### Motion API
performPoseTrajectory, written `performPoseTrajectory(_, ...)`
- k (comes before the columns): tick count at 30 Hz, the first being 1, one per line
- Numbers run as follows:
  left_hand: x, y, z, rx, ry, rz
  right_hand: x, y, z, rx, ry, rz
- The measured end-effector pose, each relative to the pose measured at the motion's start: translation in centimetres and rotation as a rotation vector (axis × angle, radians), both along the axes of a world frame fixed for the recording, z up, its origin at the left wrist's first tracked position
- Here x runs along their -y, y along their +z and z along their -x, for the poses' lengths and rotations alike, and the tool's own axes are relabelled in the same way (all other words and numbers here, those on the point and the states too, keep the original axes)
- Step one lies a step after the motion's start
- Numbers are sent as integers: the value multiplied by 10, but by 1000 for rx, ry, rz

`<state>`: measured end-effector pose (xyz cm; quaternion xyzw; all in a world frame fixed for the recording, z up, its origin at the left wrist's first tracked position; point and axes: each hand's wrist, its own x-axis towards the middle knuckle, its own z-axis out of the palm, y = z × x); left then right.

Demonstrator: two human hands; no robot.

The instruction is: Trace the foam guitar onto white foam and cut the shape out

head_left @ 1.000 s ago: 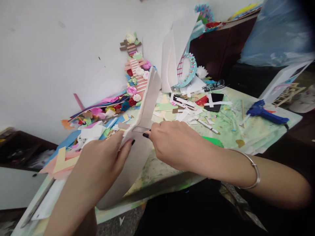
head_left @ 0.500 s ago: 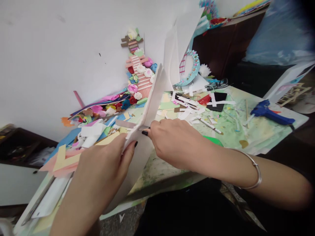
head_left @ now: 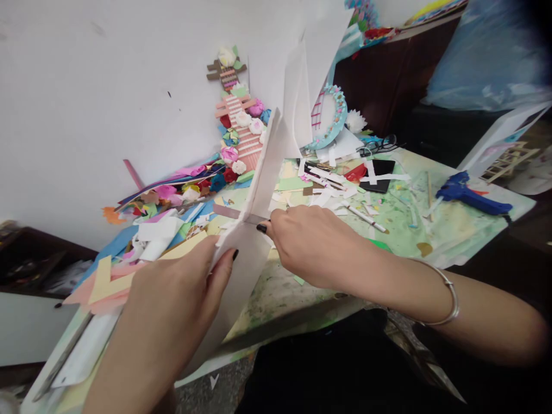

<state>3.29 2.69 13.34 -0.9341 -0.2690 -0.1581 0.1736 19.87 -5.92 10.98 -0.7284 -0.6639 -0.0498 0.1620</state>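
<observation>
My left hand is closed on the edge of a white foam board, thumb on the near face, holding it upright and tilted. My right hand grips a thin metal knife blade; its handle is hidden inside the fist. The blade passes through the board's edge just above my left hand, its tip sticking out on the far side. Above the blade the board's upper part stands slightly angled from the lower part.
Behind the board are a pink paper-flower ladder craft and a round blue wreath. Paper scraps lie at left. Pens, a black phone-like slab and a blue glue gun lie at right on the stained table cover.
My right hand has drawn slightly to the right with the blade, so less of it shows beyond the board. My left hand keeps its hold; the view has shifted a little.
</observation>
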Motion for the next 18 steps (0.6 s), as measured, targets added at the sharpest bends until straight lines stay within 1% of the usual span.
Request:
performPoseTrajectory(3, -1, 0, 0, 4, -40, -7, 1, 0, 0, 1, 1, -5)
performPoseTrajectory(5, -2, 0, 1, 0, -43, -3, 1, 0, 0, 1, -2, -8)
performPoseTrajectory(11, -1, -2, 2, 7, -13, 2, -1, -1, 1, -27, -23, 41)
performPoseTrajectory(18, -1, -2, 2, -23, 34, 31, -2, -1, 1, -45, -40, 31)
